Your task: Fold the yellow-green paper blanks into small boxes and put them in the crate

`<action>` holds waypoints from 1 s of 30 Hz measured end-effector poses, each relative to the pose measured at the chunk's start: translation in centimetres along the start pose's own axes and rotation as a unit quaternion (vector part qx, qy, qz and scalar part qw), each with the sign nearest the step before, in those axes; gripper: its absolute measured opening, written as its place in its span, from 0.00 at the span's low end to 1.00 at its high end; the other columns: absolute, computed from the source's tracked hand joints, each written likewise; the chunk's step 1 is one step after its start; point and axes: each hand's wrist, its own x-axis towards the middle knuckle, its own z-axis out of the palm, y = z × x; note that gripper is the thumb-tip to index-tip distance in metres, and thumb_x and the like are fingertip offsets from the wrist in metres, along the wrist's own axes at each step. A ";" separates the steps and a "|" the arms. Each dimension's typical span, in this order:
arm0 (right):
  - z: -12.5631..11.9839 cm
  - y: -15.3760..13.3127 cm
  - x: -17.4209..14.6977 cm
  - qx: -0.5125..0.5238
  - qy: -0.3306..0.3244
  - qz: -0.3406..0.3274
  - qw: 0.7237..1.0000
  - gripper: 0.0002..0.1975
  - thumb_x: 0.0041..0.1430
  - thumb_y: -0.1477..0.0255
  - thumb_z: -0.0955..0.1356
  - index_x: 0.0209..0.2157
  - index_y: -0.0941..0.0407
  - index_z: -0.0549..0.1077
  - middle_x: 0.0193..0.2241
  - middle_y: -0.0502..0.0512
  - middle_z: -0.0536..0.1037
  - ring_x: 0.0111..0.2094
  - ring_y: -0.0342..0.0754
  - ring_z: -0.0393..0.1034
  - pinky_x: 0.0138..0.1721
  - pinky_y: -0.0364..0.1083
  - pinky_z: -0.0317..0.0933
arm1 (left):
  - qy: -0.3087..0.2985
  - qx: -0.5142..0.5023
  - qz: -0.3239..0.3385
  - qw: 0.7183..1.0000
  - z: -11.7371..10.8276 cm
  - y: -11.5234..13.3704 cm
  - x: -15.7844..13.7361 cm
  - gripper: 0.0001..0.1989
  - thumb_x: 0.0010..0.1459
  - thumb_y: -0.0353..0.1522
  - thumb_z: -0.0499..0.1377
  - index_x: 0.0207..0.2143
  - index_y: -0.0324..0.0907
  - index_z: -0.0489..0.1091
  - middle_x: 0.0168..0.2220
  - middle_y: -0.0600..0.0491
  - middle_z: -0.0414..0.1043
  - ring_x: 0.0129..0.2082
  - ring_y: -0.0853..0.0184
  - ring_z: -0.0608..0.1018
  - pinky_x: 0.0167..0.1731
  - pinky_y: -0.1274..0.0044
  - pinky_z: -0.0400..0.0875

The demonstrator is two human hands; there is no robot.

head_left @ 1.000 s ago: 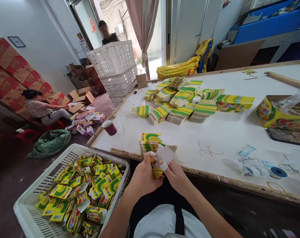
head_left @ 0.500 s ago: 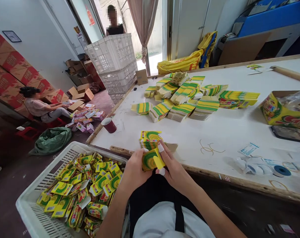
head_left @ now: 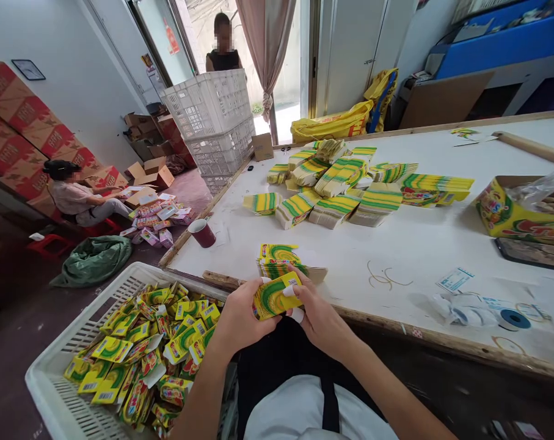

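Note:
Between my hands is a small yellow and green printed carton (head_left: pixel 273 297), held over my lap at the table's front edge. My left hand (head_left: pixel 244 315) grips its left end. At the right end, my right hand (head_left: pixel 320 311) pinches the carton, with white wraps on the thumb and fingertips. Just beyond lies a stack of flat cartons (head_left: pixel 277 253), partly hidden by my right fingers. To the left, a white plastic crate (head_left: pixel 52 366) holds many similar small cartons (head_left: pixel 114 349).
On the white table (head_left: pixel 331 263) are bundles of flat cartons (head_left: pixel 341 177), a red mug (head_left: pixel 202 233), rubber bands (head_left: pixel 386 276), a tape roll (head_left: pixel 513 319) and a display box (head_left: pixel 524 211). One person (head_left: pixel 82 195) sits at left; another person (head_left: pixel 224 58) stands behind stacked crates (head_left: pixel 212 110).
The carton's flap at its right end, which stuck out before, is now folded in. Both hands have turned the carton slightly, and a barcode end shows.

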 end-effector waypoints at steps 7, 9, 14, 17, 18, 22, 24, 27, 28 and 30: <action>1.6 1.6 2.2 0.020 0.015 0.082 0.996 0.36 0.59 0.66 0.67 0.64 0.54 0.47 0.63 0.68 0.59 0.60 0.59 0.61 0.57 0.60 0.59 | -0.082 0.070 -0.103 0.989 -3.3 -3.4 -0.2 0.23 0.48 0.36 0.63 0.47 0.42 0.66 0.45 0.46 0.75 0.45 0.55 0.76 0.45 0.68 0.69; 0.7 3.1 3.7 -0.053 0.083 0.114 0.989 0.30 0.59 0.68 0.66 0.61 0.56 0.56 0.56 0.67 0.69 0.56 0.60 0.65 0.54 0.60 0.60 | -0.059 0.172 -0.177 0.967 -5.4 -5.7 -0.8 0.26 0.47 0.37 0.62 0.50 0.39 0.66 0.51 0.40 0.72 0.51 0.49 0.73 0.51 0.63 0.65; -0.5 6.6 6.0 -0.142 0.114 0.150 0.972 0.24 0.50 0.82 0.64 0.50 0.57 0.67 0.37 0.61 0.78 0.41 0.59 0.70 0.46 0.60 0.62 | 0.044 0.258 -0.303 0.916 -8.5 -9.2 -2.0 0.41 0.47 0.47 0.60 0.56 0.28 0.59 0.58 0.29 0.62 0.58 0.40 0.65 0.55 0.56 0.60; -0.3 6.9 6.1 -0.139 0.124 0.148 0.971 0.24 0.46 0.84 0.63 0.47 0.57 0.67 0.35 0.60 0.76 0.39 0.57 0.69 0.45 0.58 0.61 | 0.030 0.133 -0.250 0.959 -6.8 -8.7 -1.5 0.32 0.49 0.48 0.58 0.51 0.36 0.66 0.53 0.38 0.71 0.54 0.49 0.72 0.53 0.62 0.65; -0.2 6.7 6.0 -0.136 0.131 0.148 0.971 0.25 0.45 0.84 0.63 0.48 0.57 0.65 0.35 0.59 0.75 0.39 0.57 0.68 0.45 0.58 0.61 | 0.023 0.079 -0.228 0.970 -5.7 -8.2 -1.1 0.29 0.49 0.48 0.58 0.48 0.39 0.68 0.51 0.41 0.73 0.52 0.51 0.73 0.51 0.63 0.66; 0.2 3.9 5.0 -0.092 0.142 0.150 0.974 0.28 0.46 0.82 0.63 0.51 0.53 0.58 0.32 0.52 0.73 0.33 0.52 0.69 0.38 0.52 0.63 | 0.042 -0.172 -0.134 0.975 0.0 -5.6 0.6 0.30 0.42 0.45 0.66 0.47 0.41 0.70 0.51 0.43 0.73 0.52 0.53 0.73 0.52 0.63 0.67; 0.8 1.9 4.2 0.010 0.114 0.143 0.983 0.28 0.46 0.80 0.65 0.50 0.52 0.57 0.29 0.48 0.71 0.30 0.48 0.68 0.33 0.48 0.64 | 0.083 -0.306 -0.072 0.946 2.6 -3.8 1.1 0.35 0.39 0.49 0.67 0.48 0.41 0.69 0.50 0.43 0.74 0.52 0.53 0.73 0.53 0.63 0.66; 2.2 -1.0 2.7 0.208 0.063 0.140 0.966 0.26 0.46 0.78 0.66 0.48 0.51 0.57 0.28 0.45 0.68 0.28 0.45 0.66 0.29 0.45 0.62 | 0.149 -0.482 -0.044 0.862 4.8 -1.1 1.2 0.29 0.48 0.55 0.57 0.41 0.41 0.71 0.40 0.45 0.76 0.45 0.56 0.76 0.49 0.65 0.70; 2.7 -1.8 2.2 0.251 0.055 0.142 0.956 0.26 0.47 0.78 0.66 0.49 0.51 0.57 0.29 0.46 0.68 0.29 0.45 0.66 0.30 0.44 0.62 | 0.175 -0.526 -0.053 0.831 5.0 -0.4 1.2 0.27 0.51 0.56 0.54 0.38 0.42 0.70 0.36 0.47 0.76 0.42 0.58 0.77 0.46 0.65 0.72; 3.6 -3.0 1.4 0.303 0.050 0.147 0.940 0.28 0.48 0.77 0.67 0.51 0.50 0.57 0.31 0.46 0.68 0.31 0.45 0.66 0.33 0.45 0.63 | 0.226 -0.584 -0.078 0.775 5.0 0.5 1.3 0.24 0.53 0.55 0.51 0.32 0.44 0.68 0.30 0.51 0.72 0.35 0.62 0.77 0.41 0.68 0.73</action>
